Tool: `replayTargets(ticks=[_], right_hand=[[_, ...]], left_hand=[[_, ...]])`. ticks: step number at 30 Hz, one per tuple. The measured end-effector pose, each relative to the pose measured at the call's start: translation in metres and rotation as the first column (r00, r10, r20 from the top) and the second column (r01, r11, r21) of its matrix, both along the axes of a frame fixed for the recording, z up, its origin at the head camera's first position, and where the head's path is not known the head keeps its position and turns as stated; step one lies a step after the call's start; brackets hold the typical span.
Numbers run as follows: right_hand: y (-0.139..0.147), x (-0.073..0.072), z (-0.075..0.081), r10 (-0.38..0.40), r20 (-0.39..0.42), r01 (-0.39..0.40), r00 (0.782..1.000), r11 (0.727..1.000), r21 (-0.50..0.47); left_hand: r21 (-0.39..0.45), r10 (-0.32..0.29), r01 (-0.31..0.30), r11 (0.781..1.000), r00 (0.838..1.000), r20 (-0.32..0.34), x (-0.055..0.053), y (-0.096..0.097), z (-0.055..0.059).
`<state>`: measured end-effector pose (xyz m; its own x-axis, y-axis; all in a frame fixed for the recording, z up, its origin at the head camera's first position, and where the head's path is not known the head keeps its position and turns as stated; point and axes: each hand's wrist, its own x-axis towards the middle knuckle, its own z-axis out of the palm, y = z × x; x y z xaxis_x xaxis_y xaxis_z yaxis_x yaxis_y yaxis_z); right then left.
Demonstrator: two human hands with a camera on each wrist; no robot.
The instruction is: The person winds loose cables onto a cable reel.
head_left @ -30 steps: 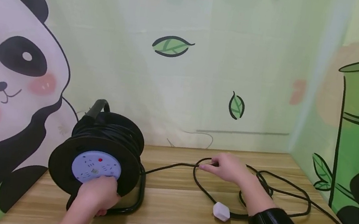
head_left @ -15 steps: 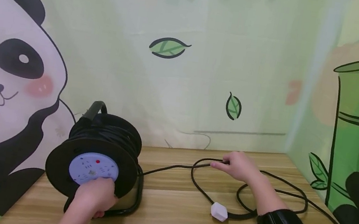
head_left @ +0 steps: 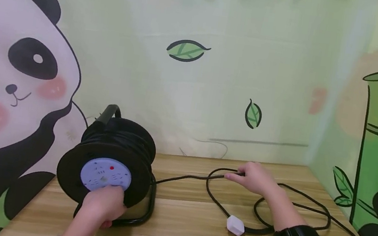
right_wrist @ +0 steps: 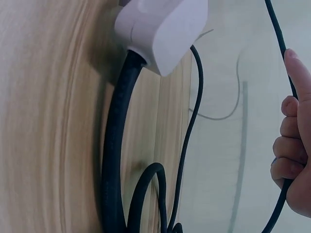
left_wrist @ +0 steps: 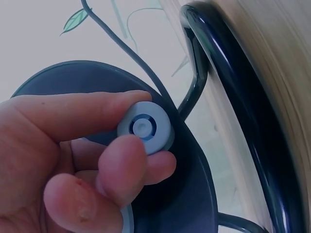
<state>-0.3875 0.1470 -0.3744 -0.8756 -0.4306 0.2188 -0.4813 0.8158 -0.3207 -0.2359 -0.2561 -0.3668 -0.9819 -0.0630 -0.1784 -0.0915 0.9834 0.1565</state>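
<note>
A black cable reel [head_left: 63, 176] with a black cable wound on its drum stands on the left of the table. Its pale round socket panel [head_left: 96, 173] bears a red button and faces me. My left hand [head_left: 102, 205] is in front of the panel's lower edge. In the left wrist view, its fingers and thumb pinch a light grey round knob [left_wrist: 163, 121] on the reel's face. From the reel, the cable [head_left: 180, 177] runs right to my right hand [head_left: 257, 179]. That hand's fingers curl round the cable, as the right wrist view shows.
A white plug [head_left: 235, 225] lies on the table [head_left: 188, 224] below my right hand. Loose cable loops [head_left: 313, 193] spread to the right. The reel's black tube frame [left_wrist: 243, 107] juts out on its right side. Behind stands a panda-printed backdrop [head_left: 207, 96].
My right hand has shifted slightly right along the table, still gripping the cable. The left hand stays at the reel's knob. The head view has swayed a little.
</note>
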Motion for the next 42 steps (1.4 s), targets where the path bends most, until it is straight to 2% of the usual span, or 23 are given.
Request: replayTargets(ticks=[5, 10, 19, 29, 42], right_hand=[[0.013, 0.004, -0.004, -0.038, -0.005, 0.038, 0.999, 0.999, -0.001], [0.016, 0.004, -0.005, -0.047, -0.001, 0.047, 0.999, 0.999, -0.006], [0.005, 0.003, -0.005, -0.008, -0.003, 0.007, 1.000, 1.000, -0.012], [-0.010, 0.003, -0.010, 0.031, -0.002, -0.031, 1.000, 0.999, -0.015], [-0.034, 0.004, -0.009, 0.049, 0.031, -0.050, 0.998, 0.999, 0.013]], left_hand=[[-0.017, -0.025, 0.025, 1.000, 1.000, -0.012, -0.007, 0.009, 0.000], [-0.026, -0.016, 0.016, 1.000, 1.000, -0.010, -0.011, 0.010, 0.001], [-0.003, 0.010, -0.010, 1.000, 0.999, 0.035, -0.005, 0.003, 0.000], [-0.014, 0.049, -0.049, 0.999, 0.998, 0.025, 0.000, -0.008, -0.003], [0.053, 0.071, -0.075, 0.996, 0.995, 0.072, 0.002, -0.033, -0.009]])
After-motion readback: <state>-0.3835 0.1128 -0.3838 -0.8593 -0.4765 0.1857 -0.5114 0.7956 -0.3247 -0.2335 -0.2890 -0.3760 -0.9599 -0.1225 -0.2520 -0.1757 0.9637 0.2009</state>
